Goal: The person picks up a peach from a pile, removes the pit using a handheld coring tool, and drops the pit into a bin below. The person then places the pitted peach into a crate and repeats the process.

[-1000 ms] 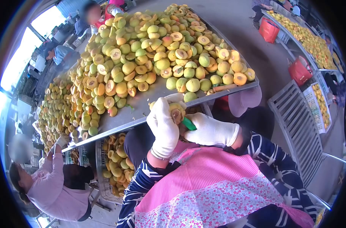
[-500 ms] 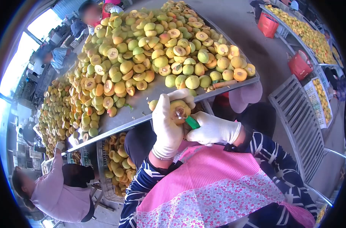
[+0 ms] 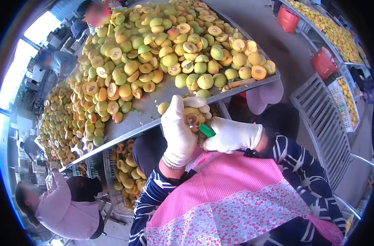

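Note:
My left hand [image 3: 178, 135], in a white glove, is wrapped round a halved yellow peach [image 3: 192, 116] with its cut face and pit hollow turned up. My right hand [image 3: 230, 134], gloved likewise, is closed round a pitting tool [image 3: 207, 130] with a green handle. The tool's tip meets the middle of the cut face; its exact shape is hidden there. Both hands are together above my lap, just in front of the metal table's edge [image 3: 150, 124]. A single peach [image 3: 163, 108] lies on the table beside my left fingers.
Piled peach halves [image 3: 146, 53] cover much of the table. A wooden-handled tool [image 3: 241, 83] lies near its right corner. Below stands a crate of peaches [image 3: 129, 174]. A co-worker in pink [image 3: 68, 205] sits at left. A slatted rack [image 3: 324, 127] and red bags [image 3: 324, 63] are at right.
My hands stay together on the peach, with the green handle tilted slightly differently. The whole view has shifted a little, and the co-worker in pink has moved slightly.

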